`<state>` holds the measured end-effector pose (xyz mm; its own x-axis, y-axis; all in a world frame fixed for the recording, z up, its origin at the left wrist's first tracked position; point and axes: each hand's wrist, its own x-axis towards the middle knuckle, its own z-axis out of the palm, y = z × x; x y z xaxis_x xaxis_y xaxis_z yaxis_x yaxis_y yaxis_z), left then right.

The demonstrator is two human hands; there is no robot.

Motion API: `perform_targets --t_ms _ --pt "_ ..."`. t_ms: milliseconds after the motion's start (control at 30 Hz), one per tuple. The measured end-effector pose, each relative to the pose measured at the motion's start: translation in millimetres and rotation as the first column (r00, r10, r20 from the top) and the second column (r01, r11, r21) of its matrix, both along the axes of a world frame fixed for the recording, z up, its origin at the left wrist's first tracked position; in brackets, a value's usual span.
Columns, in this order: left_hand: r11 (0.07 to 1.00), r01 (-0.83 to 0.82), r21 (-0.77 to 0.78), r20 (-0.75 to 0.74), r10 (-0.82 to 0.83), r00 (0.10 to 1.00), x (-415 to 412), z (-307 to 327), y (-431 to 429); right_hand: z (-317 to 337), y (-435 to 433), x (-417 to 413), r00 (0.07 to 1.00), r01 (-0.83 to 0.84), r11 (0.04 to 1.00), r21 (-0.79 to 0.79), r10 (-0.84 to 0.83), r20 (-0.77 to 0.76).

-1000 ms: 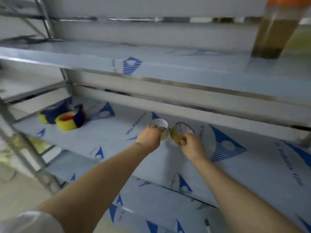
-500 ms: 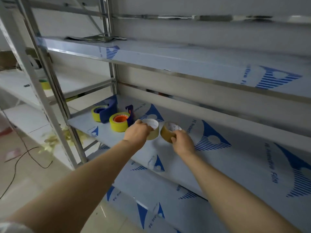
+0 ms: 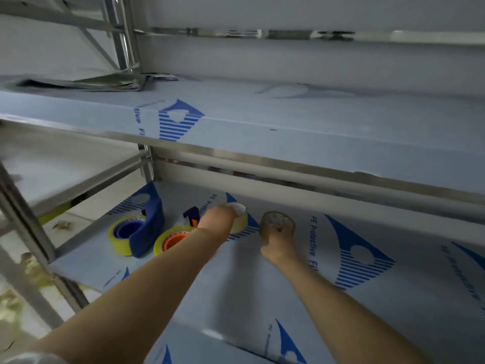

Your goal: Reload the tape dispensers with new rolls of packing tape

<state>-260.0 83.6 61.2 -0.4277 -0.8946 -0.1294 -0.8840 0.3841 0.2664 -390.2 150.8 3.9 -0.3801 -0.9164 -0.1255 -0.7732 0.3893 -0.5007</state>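
Note:
Two fresh tape rolls stand on the film-covered middle shelf (image 3: 393, 298). My left hand (image 3: 217, 219) grips the pale yellowish roll (image 3: 240, 219) from above. My right hand (image 3: 278, 245) holds the brownish clear roll (image 3: 278, 223), with my fingers around its near side. To the left lie two loaded dispensers: a blue one (image 3: 147, 229) with a yellow roll on a blue core (image 3: 123, 235), and a second one (image 3: 191, 215) with a yellow roll on an orange core (image 3: 172, 239), partly hidden behind my left forearm.
An upper shelf (image 3: 288, 132) overhangs the hands closely. Metal uprights (image 3: 21, 219) stand at the left. Folded plastic sheeting (image 3: 86, 84) lies on the upper shelf. A lower shelf (image 3: 236, 342) sits beneath my arms, and floor with debris (image 3: 15, 306) shows at the far left.
The view has swung and tilted up, so the upper shelf fills more of the frame. Both hands stay on their rolls, which now rest a little further apart.

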Motion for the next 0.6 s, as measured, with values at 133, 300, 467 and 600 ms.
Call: perform_targets --t_ms 133,300,467,600 --pt "1.000 0.010 0.006 -0.060 -0.009 0.998 4 -24 -30 -5 -6 10 0.997 0.078 0.995 0.060 -0.078 0.006" --pt "0.975 0.177 0.135 0.094 -0.190 0.977 13 -37 -37 -10 -9 28 0.982 0.185 0.972 0.145 -0.190 0.020" --pt "0.903 0.414 0.119 0.160 -0.429 0.889 34 -38 -44 -5 -4 60 0.961 0.265 0.957 0.119 -0.273 0.051" --pt "0.782 0.623 0.006 0.092 -0.621 0.778 75 -31 -40 15 5 104 0.927 0.367 0.928 0.058 -0.370 0.056"
